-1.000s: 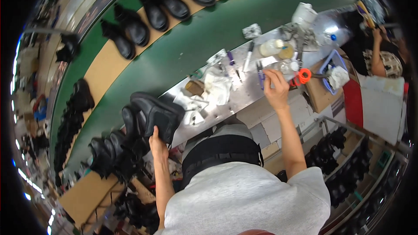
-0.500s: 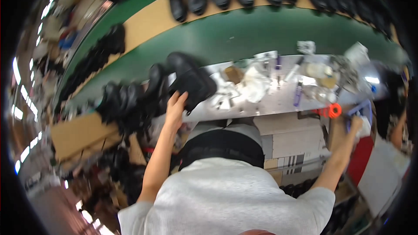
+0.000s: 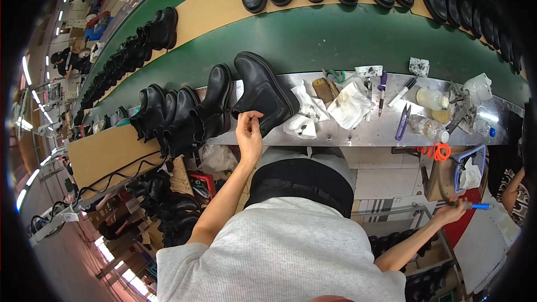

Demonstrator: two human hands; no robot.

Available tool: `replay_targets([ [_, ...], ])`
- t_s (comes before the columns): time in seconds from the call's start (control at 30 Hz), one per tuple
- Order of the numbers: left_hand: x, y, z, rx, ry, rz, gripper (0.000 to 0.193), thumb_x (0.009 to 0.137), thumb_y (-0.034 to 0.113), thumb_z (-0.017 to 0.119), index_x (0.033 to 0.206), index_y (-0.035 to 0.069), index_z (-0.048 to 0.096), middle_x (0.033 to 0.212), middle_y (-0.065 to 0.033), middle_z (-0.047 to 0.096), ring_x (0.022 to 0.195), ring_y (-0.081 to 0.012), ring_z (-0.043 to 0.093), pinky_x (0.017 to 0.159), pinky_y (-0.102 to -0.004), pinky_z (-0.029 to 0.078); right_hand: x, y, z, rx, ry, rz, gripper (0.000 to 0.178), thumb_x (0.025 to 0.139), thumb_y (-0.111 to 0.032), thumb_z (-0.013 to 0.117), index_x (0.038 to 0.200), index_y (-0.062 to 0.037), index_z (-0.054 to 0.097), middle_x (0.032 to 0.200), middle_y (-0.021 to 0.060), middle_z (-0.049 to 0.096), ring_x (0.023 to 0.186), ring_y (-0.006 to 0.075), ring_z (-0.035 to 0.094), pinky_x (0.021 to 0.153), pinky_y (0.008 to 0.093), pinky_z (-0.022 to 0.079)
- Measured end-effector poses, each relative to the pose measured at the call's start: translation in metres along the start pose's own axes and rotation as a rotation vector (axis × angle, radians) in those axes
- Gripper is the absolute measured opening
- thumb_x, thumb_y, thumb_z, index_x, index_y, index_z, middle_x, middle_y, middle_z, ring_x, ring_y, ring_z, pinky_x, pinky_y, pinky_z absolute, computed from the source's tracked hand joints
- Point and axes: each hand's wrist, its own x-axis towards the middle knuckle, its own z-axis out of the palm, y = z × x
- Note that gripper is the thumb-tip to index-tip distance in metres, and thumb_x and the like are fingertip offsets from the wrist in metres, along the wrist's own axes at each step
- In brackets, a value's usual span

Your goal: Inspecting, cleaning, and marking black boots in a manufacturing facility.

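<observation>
A black ankle boot [image 3: 260, 90] leans on the metal bench in front of me, toe up and away, sole facing right. My left hand [image 3: 250, 134] is at its upper opening, fingers curled in a pinch on the edge; the fingertips partly hide what they grip. Out to the right, below the bench edge, my right hand [image 3: 450, 213] is closed around a slim tool with a blue end [image 3: 480, 206], which points right. Its exact kind is hard to make out. Several more black boots [image 3: 215, 100] stand close together left of the held one.
Crumpled white cloths [image 3: 351, 104], a purple snipper [image 3: 402, 123], a marker [image 3: 404, 90] and clear bottles [image 3: 430, 127] lie on the metal bench [image 3: 358, 137]. An orange coiled hose [image 3: 441, 151] hangs beside a blue-grey basket [image 3: 460, 176]. Boots line the green conveyor [image 3: 313, 36] beyond. Another person's arm [image 3: 512, 189] is far right.
My right hand has come away from the basket and nearer to me, with the blue-ended tool now showing in it. My left hand stays at the boot, its fingers now curled in. The view has shifted.
</observation>
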Motion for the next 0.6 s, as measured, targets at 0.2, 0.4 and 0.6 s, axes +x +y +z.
replay_targets([
  [0.2, 0.005, 0.016, -0.003, -0.216, -0.212, -0.253, 0.023, 0.089, 0.007, 0.052, 0.109, 0.001, 0.060, 0.092, 0.0016, 0.055, 0.071, -0.0033, 0.041, 0.064, -0.0181, 0.033, -0.162, 0.009, 0.033, -0.312, -0.256, -0.132, 0.022, 0.093, -0.023, 0.049, 0.107, -0.0061, 0.048, 0.073, 0.0000, 0.050, 0.057, 0.0066, 0.045, 0.046, 0.0196, 0.035],
  [0.4, 0.002, 0.033, 0.000, -0.261, -0.369, -0.116, 0.048, 0.087, 0.028, 0.057, 0.126, 0.001, 0.049, 0.111, -0.0017, 0.049, 0.089, -0.0082, 0.047, 0.077, -0.0199, 0.036, -0.280, -0.017, 0.120, -0.452, -1.144, -0.320, 0.025, 0.079, -0.007, 0.066, 0.101, -0.0003, 0.056, 0.086, 0.0138, 0.060, 0.072, 0.0255, 0.059, 0.062, 0.0320, 0.048],
  [0.6, -0.001, 0.027, -0.020, -0.221, -0.523, -0.035, 0.097, 0.073, 0.069, 0.056, 0.136, -0.001, 0.035, 0.119, -0.0098, 0.049, 0.111, -0.0182, 0.046, 0.098, -0.0299, 0.032, -0.301, -0.017, 0.194, -0.242, -1.327, -0.658, 0.030, 0.071, -0.016, 0.074, 0.094, -0.0044, 0.058, 0.077, 0.0087, 0.058, 0.066, 0.0240, 0.059, 0.054, 0.0333, 0.048],
])
